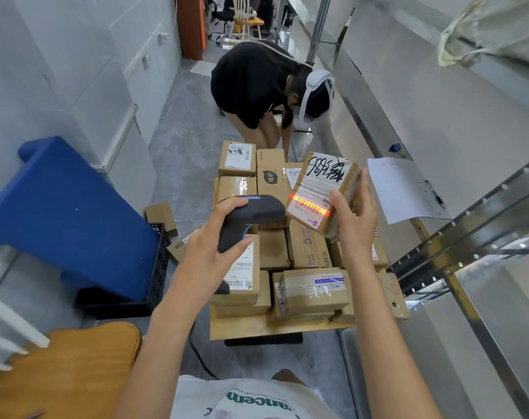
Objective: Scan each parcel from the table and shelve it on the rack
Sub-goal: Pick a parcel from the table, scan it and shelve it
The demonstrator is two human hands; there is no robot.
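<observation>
Left hand: the left hand [210, 255] is wrapped round the grip of a dark handheld scanner [251, 217], forefinger along the top, thumb down the side; the forearm comes up from the lower middle of the view.
Right hand: the right hand [355, 220] grasps a small brown parcel [323, 189] by its near right edge, thumb on the labelled face, fingers round the side; the arm rises nearly straight from below.
Parcel: held in the air above the desk [242, 328], tilted so its white label faces the scanner; a red scan line glows across the barcode, just beside the thumb. Black marker writing runs over the label's far part.
Scanner and parcel: the scanner's nose sits just left of the parcel, close but apart from it.
Hard to see: the fingers behind the parcel are mostly hidden, and the scanner's lower handle is covered by the left palm. A dark cord below the desk possibly belongs to the scanner (its upper run is out of sight).
Desk: stacked parcels [287, 255] crowd the top, under both hands.
Rack: metal rack [468, 243] rails run along the right.
Beyond: another person [257, 86] bends over past the desk's far end.
</observation>
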